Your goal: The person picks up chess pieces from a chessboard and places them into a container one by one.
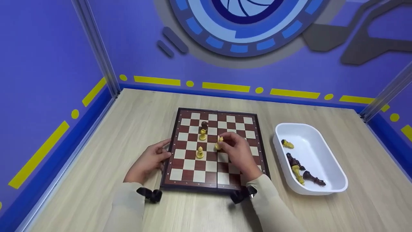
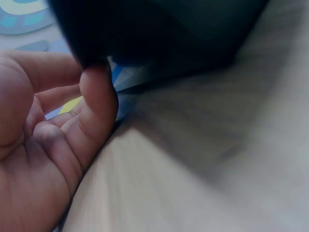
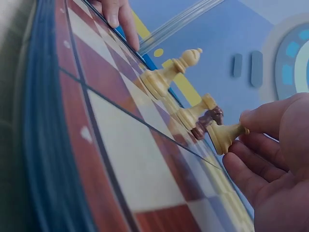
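My right hand (image 1: 239, 153) pinches a pale yellow chess piece (image 1: 218, 145) between thumb and fingers, over the right half of the chessboard (image 1: 210, 177). In the right wrist view its round base and stem show low over the squares, while the fingers hide its head. A yellow bishop (image 1: 200, 152) stands to its left, nearer the front. Farther back stand a yellow crowned piece (image 1: 202, 135) and, behind it, a dark brown piece (image 1: 204, 124). My left hand (image 1: 150, 159) rests at the board's left edge, thumb and fingertips against the dark side (image 2: 159, 34).
A white plastic tray (image 1: 333, 161) sits right of the board. Several chess pieces lie in it, among them a yellow one (image 1: 297, 175) and a dark one (image 1: 313, 178). Blue walls (image 1: 145, 64) enclose the wooden table (image 1: 145, 109) at the back and sides.
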Demonstrator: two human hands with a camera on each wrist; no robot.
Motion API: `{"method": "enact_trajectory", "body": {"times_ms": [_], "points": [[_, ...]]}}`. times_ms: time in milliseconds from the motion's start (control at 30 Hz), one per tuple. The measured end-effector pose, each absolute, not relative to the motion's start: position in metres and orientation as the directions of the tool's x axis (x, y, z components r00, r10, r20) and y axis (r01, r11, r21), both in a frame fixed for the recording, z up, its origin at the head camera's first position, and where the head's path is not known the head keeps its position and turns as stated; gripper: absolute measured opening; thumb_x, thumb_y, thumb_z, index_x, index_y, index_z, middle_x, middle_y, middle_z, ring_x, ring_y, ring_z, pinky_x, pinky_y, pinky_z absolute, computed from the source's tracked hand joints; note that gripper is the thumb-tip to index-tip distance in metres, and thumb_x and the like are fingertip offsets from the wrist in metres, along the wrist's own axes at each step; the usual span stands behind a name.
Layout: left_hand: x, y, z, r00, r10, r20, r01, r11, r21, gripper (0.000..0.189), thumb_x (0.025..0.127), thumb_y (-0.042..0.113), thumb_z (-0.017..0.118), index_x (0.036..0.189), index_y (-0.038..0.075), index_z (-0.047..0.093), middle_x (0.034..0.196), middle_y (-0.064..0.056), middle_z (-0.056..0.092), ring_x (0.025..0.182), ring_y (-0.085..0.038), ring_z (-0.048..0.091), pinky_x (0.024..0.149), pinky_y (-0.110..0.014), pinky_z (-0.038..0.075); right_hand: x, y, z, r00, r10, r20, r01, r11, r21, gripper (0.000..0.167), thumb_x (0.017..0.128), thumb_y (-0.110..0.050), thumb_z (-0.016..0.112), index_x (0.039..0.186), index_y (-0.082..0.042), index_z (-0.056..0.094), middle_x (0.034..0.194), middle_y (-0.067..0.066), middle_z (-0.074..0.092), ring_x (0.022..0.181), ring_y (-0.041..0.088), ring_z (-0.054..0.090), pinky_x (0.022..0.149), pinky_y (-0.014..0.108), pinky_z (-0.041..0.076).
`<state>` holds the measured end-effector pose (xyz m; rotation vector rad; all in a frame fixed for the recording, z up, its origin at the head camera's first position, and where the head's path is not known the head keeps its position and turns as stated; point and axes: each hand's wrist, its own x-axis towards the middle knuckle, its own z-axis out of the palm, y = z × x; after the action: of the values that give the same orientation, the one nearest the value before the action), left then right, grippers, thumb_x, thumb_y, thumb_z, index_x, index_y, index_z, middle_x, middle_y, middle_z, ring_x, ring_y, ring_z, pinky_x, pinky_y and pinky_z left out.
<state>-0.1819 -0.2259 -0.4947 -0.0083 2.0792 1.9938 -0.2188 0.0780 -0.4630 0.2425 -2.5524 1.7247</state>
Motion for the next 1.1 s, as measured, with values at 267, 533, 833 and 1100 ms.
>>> {"method": "enact_trajectory", "body": {"times_ms": [267,533,833,1100], "points": [[-0.182,-0.226,-0.495,-0.966,0.177,-0.190,-0.177,0.086,0.980,0.062,0.095,0.001,0.056,0.152,0.010,0.032,0.087,-0.002,0.055,0.058,-0.008,0.054,0.048,-0.023,0.052,-0.215,0.100,-0.457,-0.984,-0.070,0.162,-0.176,0.397,-0.901,0.021,0.087,-0.010,0.070,0.108,-0.008,0.070,0.100,0.003,0.071,0.090,0.014,0.065,0.078,0.025,0.054],[-0.184,-0.226,-0.496,-0.969,0.166,-0.185,-0.171,0.096,0.981,0.062,0.095,0.001,0.056,0.152,0.009,0.032,0.085,0.000,0.051,0.056,-0.008,0.051,0.046,-0.023,0.050,-0.212,0.127,-0.453,-0.988,-0.056,0.144,-0.154,0.386,-0.910,0.024,0.089,-0.007,0.067,0.112,-0.005,0.067,0.100,0.008,0.070,0.090,0.016,0.064,0.075,0.024,0.056],[-0.183,-0.227,-0.496,-0.968,0.175,-0.179,-0.164,0.095,0.982,0.062,0.095,0.001,0.056,0.152,0.009,0.032,0.084,-0.001,0.053,0.057,-0.008,0.055,0.047,-0.024,0.051,-0.210,0.158,-0.448,-0.984,-0.022,0.175,-0.165,0.474,-0.865,0.024,0.089,-0.010,0.068,0.113,-0.007,0.067,0.104,0.008,0.070,0.095,0.018,0.064,0.083,0.027,0.053],[-0.182,-0.225,-0.494,-0.965,0.187,-0.183,-0.170,0.082,0.982,0.062,0.096,0.000,0.054,0.152,0.008,0.030,0.084,-0.001,0.056,0.061,-0.009,0.059,0.048,-0.024,0.052,-0.206,0.178,-0.441,-0.989,0.013,0.146,-0.120,0.504,-0.855,0.026,0.091,-0.013,0.065,0.117,-0.008,0.066,0.105,0.008,0.069,0.093,0.017,0.062,0.077,0.024,0.053]]}}
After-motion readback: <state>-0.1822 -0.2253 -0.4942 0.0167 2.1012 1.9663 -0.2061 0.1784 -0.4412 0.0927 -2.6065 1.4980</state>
